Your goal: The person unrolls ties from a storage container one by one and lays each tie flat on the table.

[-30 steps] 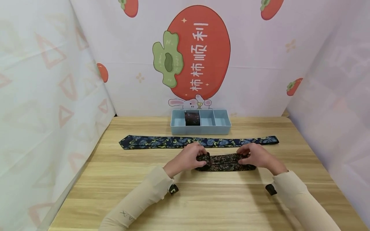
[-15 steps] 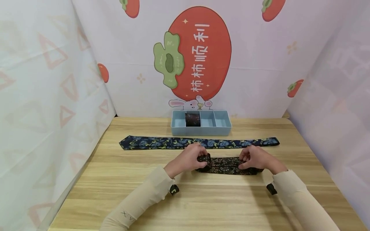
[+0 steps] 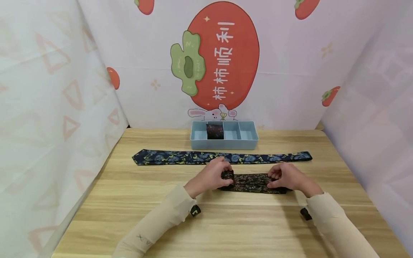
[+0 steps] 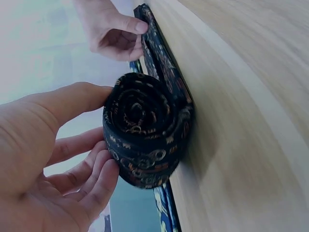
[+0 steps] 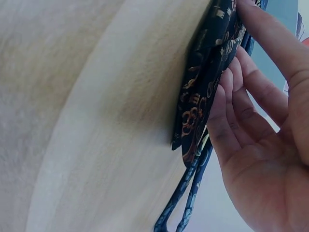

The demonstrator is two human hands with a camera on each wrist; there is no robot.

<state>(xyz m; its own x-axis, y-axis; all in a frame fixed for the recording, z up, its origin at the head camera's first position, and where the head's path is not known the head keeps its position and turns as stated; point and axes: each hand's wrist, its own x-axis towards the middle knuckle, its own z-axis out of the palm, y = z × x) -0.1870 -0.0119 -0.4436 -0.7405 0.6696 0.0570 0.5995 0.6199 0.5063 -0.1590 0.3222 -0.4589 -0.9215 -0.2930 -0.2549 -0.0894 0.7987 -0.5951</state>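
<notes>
A dark necktie (image 3: pixel 250 182) with small reddish key-like figures lies across the table, rolled up at its left end and flat in layers to the right. My left hand (image 3: pixel 211 176) holds the roll (image 4: pixel 145 145) between thumb and fingers; in the left wrist view its spiral side faces the camera. At the flat end, my right hand (image 3: pixel 288 178) pinches the tie, thumb nearest the viewer and fingers behind. The right wrist view shows the layered dark end (image 5: pixel 198 116) beside that hand's fingers. Part of the roll is hidden behind my left hand in the head view.
A navy necktie (image 3: pixel 180 157) with blue and yellow figures is stretched out behind the hands. Farther back stands a blue divided box (image 3: pixel 224 144); a rolled dark tie (image 3: pixel 214 132) sits in its second compartment from the left. A printed cloth (image 3: pixel 284 71) hangs behind the table.
My right hand has shifted slightly to the right along the dark necktie, and the flat end now reaches a little farther right. The left hand keeps its hold on the roll.
</notes>
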